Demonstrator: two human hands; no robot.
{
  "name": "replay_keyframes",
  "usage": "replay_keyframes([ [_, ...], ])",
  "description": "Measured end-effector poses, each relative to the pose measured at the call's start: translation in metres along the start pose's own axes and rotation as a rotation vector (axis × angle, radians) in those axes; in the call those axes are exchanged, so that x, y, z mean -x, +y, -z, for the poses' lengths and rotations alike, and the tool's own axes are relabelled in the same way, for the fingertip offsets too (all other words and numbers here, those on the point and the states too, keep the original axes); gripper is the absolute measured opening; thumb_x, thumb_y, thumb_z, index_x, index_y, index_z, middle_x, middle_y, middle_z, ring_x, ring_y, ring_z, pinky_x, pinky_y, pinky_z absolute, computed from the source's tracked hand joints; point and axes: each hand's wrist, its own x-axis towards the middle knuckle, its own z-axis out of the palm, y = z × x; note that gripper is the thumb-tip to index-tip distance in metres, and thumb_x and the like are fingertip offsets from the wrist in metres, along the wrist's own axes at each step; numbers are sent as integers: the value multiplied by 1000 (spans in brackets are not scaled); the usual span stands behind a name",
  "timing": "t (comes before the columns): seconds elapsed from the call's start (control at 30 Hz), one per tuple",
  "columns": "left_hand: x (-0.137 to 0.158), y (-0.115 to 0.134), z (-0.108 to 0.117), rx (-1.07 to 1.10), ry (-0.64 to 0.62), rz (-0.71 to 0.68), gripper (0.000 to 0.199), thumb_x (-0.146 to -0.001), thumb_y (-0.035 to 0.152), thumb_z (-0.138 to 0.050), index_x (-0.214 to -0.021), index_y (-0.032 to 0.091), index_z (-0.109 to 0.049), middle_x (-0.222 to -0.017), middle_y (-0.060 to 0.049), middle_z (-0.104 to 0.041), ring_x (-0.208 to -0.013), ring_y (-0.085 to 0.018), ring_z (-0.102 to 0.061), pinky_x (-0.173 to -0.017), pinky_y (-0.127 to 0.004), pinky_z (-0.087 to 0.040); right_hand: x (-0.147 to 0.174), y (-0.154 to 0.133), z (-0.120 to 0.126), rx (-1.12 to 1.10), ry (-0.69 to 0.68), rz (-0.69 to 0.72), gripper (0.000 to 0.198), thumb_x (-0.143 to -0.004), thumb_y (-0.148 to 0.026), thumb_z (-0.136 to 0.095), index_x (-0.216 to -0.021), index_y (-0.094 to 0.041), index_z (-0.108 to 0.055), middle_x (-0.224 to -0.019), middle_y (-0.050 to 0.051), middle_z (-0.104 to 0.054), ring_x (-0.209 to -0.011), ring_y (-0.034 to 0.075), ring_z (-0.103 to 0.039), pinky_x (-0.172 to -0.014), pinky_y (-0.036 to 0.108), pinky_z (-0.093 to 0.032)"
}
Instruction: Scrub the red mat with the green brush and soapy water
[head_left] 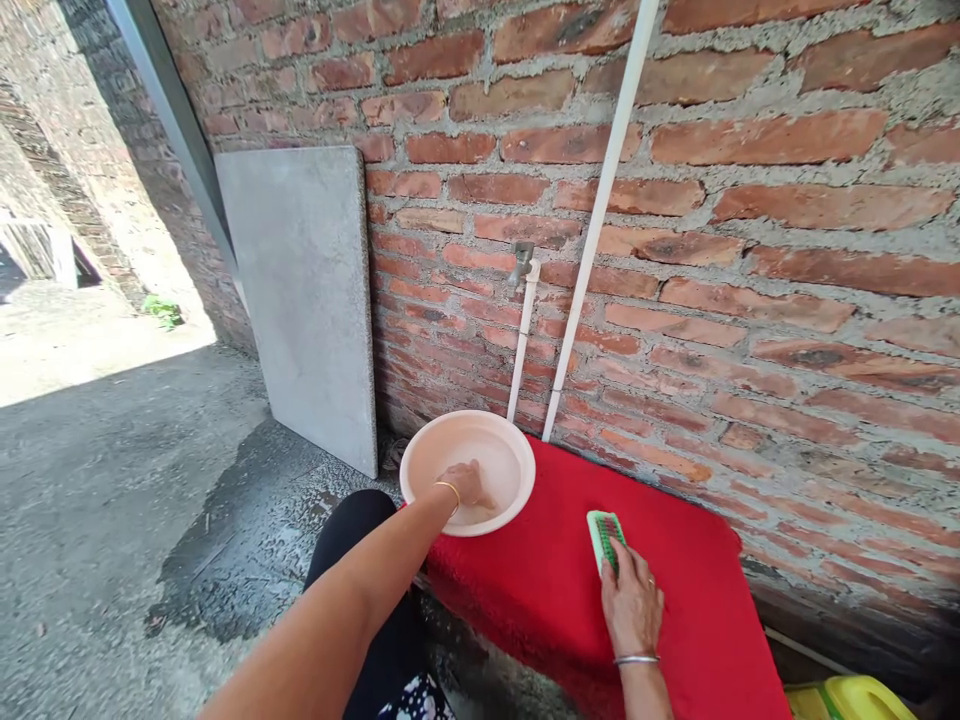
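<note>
A pale pink basin [416,455] holds cloudy water. My left hand [465,484] reaches down into it, a thin gold bangle on the wrist; its fingers look loosely apart, their tips partly lost in the water, and I see nothing held. A green scrubbing brush [600,535] with bristles showing lies on a red cloth [540,580]. Around its near end are the fingers of my right hand [634,600], which wears a ring and a silver bangle. The cloth is spread over a low raised surface, with the basin at its left end.
Behind the cloth stands a brick wall [690,370] with a tap [523,262] above the basin and a white pipe [600,210]. A grey slab [307,300] leans at left, over wet concrete [232,540]. A yellow container [855,697] sits low at right.
</note>
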Motion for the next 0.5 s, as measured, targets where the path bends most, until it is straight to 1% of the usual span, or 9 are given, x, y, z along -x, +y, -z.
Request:
replay_keyframes([
  [0.07, -2, -1, -1, 2, 5, 2, 106, -43, 64, -79, -135, 20, -47, -136, -24, -57, -125, -45, -55, -99, -54, -46, -2, 15, 7, 66, 86, -169, 48, -96, -40, -34, -131, -23, -61, -125, 16, -62, -99, 28, -63, -78, 41, -46],
  [0.1, -3, -1, -1, -1, 4, 0, 107, -44, 64, -79, -135, 20, -47, -136, -24, -57, -125, -44, -55, -99, -54, -46, -3, 19, 9, 90, 119, -230, 49, -96, -42, -34, -132, -23, -61, -123, 17, -63, -96, 29, -63, -76, 42, -46],
  [0.13, -4, -1, -2, -5, 2, -2, 107, -44, 64, -79, -136, 20, -46, -137, -25, -57, -124, -44, -56, -99, -53, -47, -3, 19, 10, 104, 140, -265, 50, -96, -44, -33, -133, -22, -60, -122, 18, -63, -94, 30, -62, -74, 42, -46],
  [0.17, -4, -1, -1, -9, -2, -2, 108, -45, 64, -79, -137, 19, -45, -137, -25, -57, -124, -43, -56, -99, -52, -47, -3, 15, 9, 105, 144, -270, 51, -96, -44, -33, -132, -21, -60, -121, 18, -63, -93, 30, -62, -74, 43, -46],
  [0.23, -2, 0, 0, -22, -13, -9, 109, -46, 65, -78, -138, 17, -44, -137, -25, -57, -125, -43, -56, -100, -52, -46, -1, 0, 4, 76, 103, -191, 49, -97, -41, -33, -130, -20, -63, -121, 17, -63, -95, 29, -62, -76, 42, -46],
  [0.33, 2, 2, 2, -58, -21, -26, 108, -50, 66, -75, -139, 16, -42, -139, -25, -56, -128, -43, -54, -102, -52, -44, 3, -26, -7, 0, -11, 56, 45, -96, -35, -35, -127, -23, -65, -126, 14, -62, -102, 26, -62, -85, 40, -45],
  [0.4, 6, 4, 4, -77, -16, -28, 105, -53, 66, -74, -139, 15, -42, -139, -25, -56, -128, -44, -54, -102, -53, -45, 4, -33, -12, -44, -57, 171, 44, -96, -34, -36, -127, -26, -65, -128, 12, -63, -107, 25, -62, -90, 39, -45],
  [0.43, 9, 4, 5, -80, -16, -24, 103, -55, 66, -74, -139, 15, -42, -139, -25, -56, -128, -44, -54, -101, -53, -45, 4, -32, -13, -59, -64, 189, 43, -96, -34, -36, -128, -26, -64, -128, 11, -63, -109, 24, -61, -91, 39, -44],
  [0.5, 12, 6, 7, -75, -17, -17, 101, -56, 65, -73, -138, 14, -43, -139, -26, -56, -127, -44, -54, -101, -53, -45, 3, -19, -9, -56, -48, 137, 43, -96, -35, -36, -129, -26, -63, -129, 10, -62, -109, 24, -61, -88, 37, -45],
])
